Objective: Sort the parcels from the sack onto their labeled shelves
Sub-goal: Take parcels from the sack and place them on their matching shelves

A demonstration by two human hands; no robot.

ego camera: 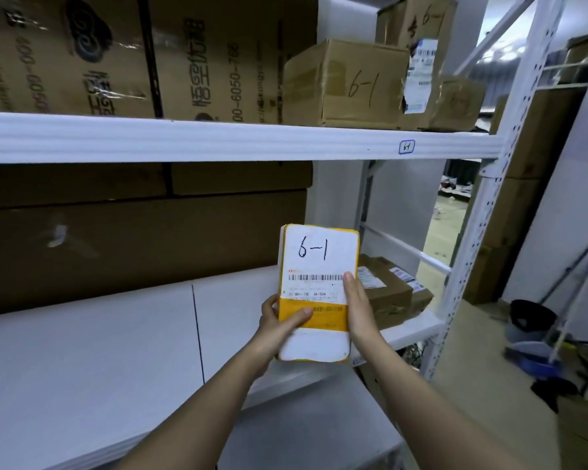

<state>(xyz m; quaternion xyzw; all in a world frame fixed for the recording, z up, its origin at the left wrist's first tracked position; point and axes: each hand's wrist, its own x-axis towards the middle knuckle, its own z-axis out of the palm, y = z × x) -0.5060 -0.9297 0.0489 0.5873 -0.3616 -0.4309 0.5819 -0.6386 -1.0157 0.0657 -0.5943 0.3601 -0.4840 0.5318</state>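
- Two bare forearms reach up from the bottom edge of the view, nearest the camera, toward a white metal shelf rack.
- The left hand [279, 322] grips the lower left edge of a yellow parcel [316, 296], with its thumb pressed flat across the yellow band on the front and its fingers curled behind.
- The right hand [357, 307] clamps the parcel's right edge, thumb lying up along the side of the white label near the barcode.
- The parcel is held upright in the air in front of the rack, between the upper shelf [218, 139] and the lower shelf [418, 325], touching neither. "6-1" is handwritten in black at the top of its label.
- A small tag [406, 146] on the front edge of the upper shelf reads "6-1" too, as far as the handwriting can be made out.
- On the upper shelf, above and right of the parcel, stands a cardboard box [345, 84] marked "6-1", with more boxes beside and behind it.
- Large printed cartons [143, 56] fill the left of the upper shelf.
- A taped brown package [387, 293] lies on the lower shelf just behind the right hand.
- A mop bucket [532, 322] stands on the floor at the right.
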